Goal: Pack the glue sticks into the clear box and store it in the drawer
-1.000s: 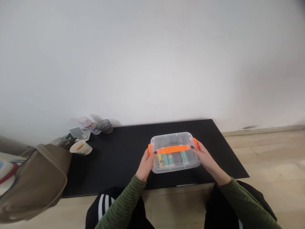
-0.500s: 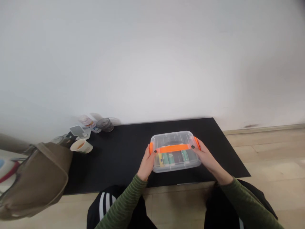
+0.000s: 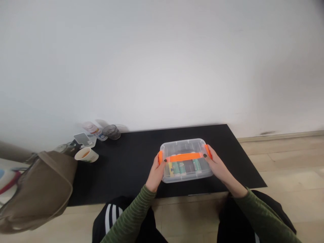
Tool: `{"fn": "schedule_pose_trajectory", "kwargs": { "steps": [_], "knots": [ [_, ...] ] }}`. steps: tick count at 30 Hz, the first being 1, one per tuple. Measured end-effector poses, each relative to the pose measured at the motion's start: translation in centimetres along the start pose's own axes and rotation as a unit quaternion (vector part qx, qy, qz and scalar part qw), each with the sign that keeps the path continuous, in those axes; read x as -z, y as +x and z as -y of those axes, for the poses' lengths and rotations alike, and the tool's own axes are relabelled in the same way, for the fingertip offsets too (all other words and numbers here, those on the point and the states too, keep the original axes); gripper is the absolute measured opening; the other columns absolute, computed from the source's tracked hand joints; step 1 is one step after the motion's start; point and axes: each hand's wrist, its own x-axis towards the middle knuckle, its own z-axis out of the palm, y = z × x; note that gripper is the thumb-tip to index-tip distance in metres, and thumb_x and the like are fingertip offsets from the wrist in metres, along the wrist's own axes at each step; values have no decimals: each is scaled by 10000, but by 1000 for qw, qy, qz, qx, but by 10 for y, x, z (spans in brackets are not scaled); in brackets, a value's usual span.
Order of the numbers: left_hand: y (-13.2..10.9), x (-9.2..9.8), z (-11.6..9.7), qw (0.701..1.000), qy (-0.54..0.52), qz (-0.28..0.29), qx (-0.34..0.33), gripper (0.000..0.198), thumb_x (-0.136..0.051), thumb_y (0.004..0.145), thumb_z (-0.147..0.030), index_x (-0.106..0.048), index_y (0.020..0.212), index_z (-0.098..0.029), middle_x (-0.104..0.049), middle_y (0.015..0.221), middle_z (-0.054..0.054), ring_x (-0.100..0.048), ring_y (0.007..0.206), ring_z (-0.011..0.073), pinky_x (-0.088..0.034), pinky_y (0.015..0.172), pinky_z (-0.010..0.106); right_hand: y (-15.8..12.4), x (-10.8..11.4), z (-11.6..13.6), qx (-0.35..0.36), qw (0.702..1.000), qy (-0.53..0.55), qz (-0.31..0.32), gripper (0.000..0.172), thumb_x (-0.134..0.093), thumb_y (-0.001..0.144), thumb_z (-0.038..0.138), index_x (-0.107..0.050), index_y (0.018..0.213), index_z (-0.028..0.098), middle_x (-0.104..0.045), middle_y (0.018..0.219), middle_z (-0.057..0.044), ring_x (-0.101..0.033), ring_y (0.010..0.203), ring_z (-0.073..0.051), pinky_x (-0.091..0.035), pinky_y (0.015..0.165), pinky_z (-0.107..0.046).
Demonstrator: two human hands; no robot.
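1. Orange-banded clear plastic box point(image 3: 186, 145) sits mid-desk on the black desk point(image 3: 121, 179)!
2. Left hand point(image 3: 156, 173) and right hand point(image 3: 219, 168) clasp its orange end latches point(image 3: 160, 157).
3. Inside, green and yellow batteries point(image 3: 176, 168), by the look of it.

The left hand point(image 3: 157, 175) and right hand point(image 3: 219, 169) face each other well apart, fingers curled inward and gripping, nails dark-painted, with both forearms point(image 3: 129, 212) slanting in from below in green striped sleeves.

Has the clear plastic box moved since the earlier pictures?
No. The clear plastic box sits in about the same place on the black mat, with the same gap from the mat's far edge.
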Motion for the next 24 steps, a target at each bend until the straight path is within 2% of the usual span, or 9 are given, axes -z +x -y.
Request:
{"fn": "schedule_pose_trajectory", "kwargs": {
  "steps": [4,10,12,14,16,19,20,22,24],
  "knots": [
    [-4,-4,-4,997,-62,2,43,541,-714,783,-357,-573,1271,-170,-670,1192,116,-662,1021,235,-532,870,333,-8,4,-6,31,999,18,-41,606,-487,929,511,-394,1465,242,-426,1513,-105,-417,1384,-265,-317,1168,-485],
    [-18,-3,-8,984,-144,63,81,493,-767,742,-363,-639,1154,-124,-711,1097,129,-682,974,232,-531,868,326,-60,17,-26,213,964,-24,-159,408,-517,935,353,-524,1326,236,-509,1375,-124,-494,1264,-257,-429,1059,-478],
    [-21,-1,-7,983,-151,64,78,498,-781,728,-362,-649,1145,-126,-717,1090,127,-684,980,233,-530,867,320,-88,11,-42,232,958,-34,-163,285,-513,929,298,-605,1191,232,-594,1216,-115,-553,1163,-254,-454,1007,-461],
    [-23,1,-6,983,-150,74,74,510,-784,727,-369,-650,1157,-131,-723,1073,122,-686,980,235,-530,862,321,-117,-5,-67,222,968,-23,-113,204,-507,917,264,-649,1059,237,-640,1085,-95,-593,1079,-244,-474,963,-426],
    [-23,2,-5,983,-148,83,66,519,-779,733,-371,-643,1177,-140,-726,1065,116,-688,977,233,-530,859,320,-138,-30,-98,163,986,0,-45,196,-509,894,266,-670,1002,237,-662,1046,-90,-619,1027,-241,-495,909,-388],
    [-24,0,-4,984,-145,85,52,521,-768,744,-374,-636,1193,-146,-725,1062,113,-691,953,223,-531,834,309,-146,-72,-145,0,999,51,21,192,-572,803,305,-690,937,234,-694,1011,-82,-641,987,-249,-516,821,-348],
    [-24,-1,-3,985,-145,81,47,527,-768,741,-377,-635,1195,-146,-726,1055,113,-693,934,220,-533,815,305,-143,-84,-158,-80,993,83,25,176,-601,760,310,-685,891,228,-704,986,-76,-648,974,-247,-519,797,-335],
    [-23,-3,-2,986,-145,73,40,545,-771,729,-379,-634,1202,-145,-729,1036,112,-696,894,217,-534,767,295,-129,-102,-179,-278,947,162,-6,169,-655,665,286,-638,818,216,-703,889,-62,-669,865,-230,-518,707,-316],
    [-23,-5,0,986,-150,66,32,549,-771,720,-379,-636,1196,-141,-731,1016,111,-695,859,212,-530,728,287,-112,-111,-191,-343,918,196,-18,179,-659,656,295,-579,789,207,-689,806,-59,-677,756,-211,-518,658,-314]
  ]
}}
